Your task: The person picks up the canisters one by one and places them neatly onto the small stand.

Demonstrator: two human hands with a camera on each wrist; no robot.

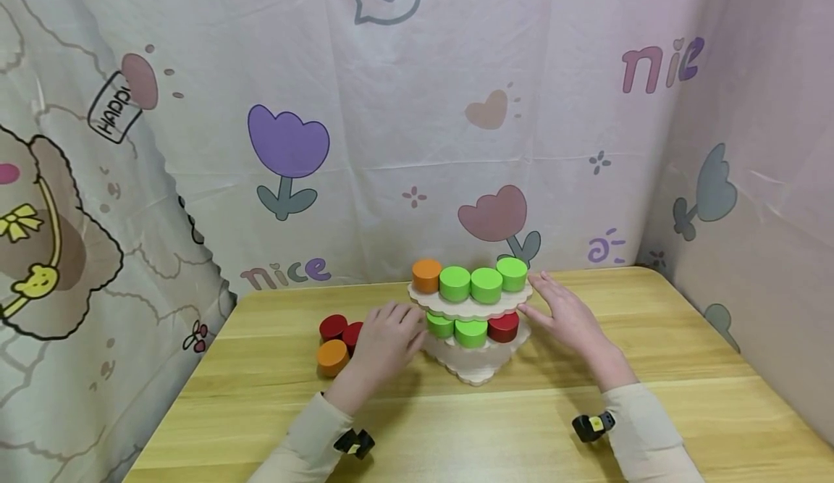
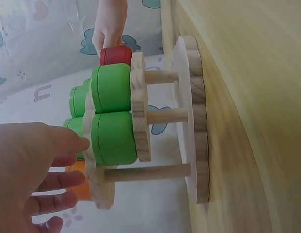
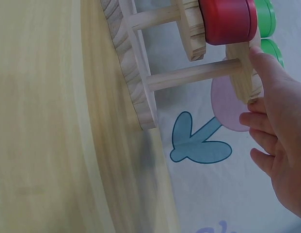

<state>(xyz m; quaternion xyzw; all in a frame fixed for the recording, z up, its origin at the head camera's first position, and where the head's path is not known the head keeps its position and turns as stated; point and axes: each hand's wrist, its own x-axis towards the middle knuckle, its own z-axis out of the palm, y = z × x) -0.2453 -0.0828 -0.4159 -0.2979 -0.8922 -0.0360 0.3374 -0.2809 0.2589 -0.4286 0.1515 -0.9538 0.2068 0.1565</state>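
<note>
A wooden stand with scalloped tiers [image 1: 470, 309] stands on the table, its dowels showing in the left wrist view. One orange round block [image 1: 426, 276] and three green blocks [image 1: 486, 285] sit on the upper tier. On the lower tier are two green blocks [image 2: 114, 138] and a red block [image 3: 228, 20]. My left hand [image 1: 389, 338] is at the stand's left side, thumb by the upper tier's edge and fingers spread loosely near the orange block. At the right edge of the upper tier, my right hand [image 1: 573, 320] rests with fingers fairly straight.
Left of the stand, two red blocks [image 1: 333, 327] and an orange block [image 1: 333, 358] lie on the wooden table [image 1: 482, 432], partly behind my left hand. A printed curtain [image 1: 391, 106] hangs along the back and sides.
</note>
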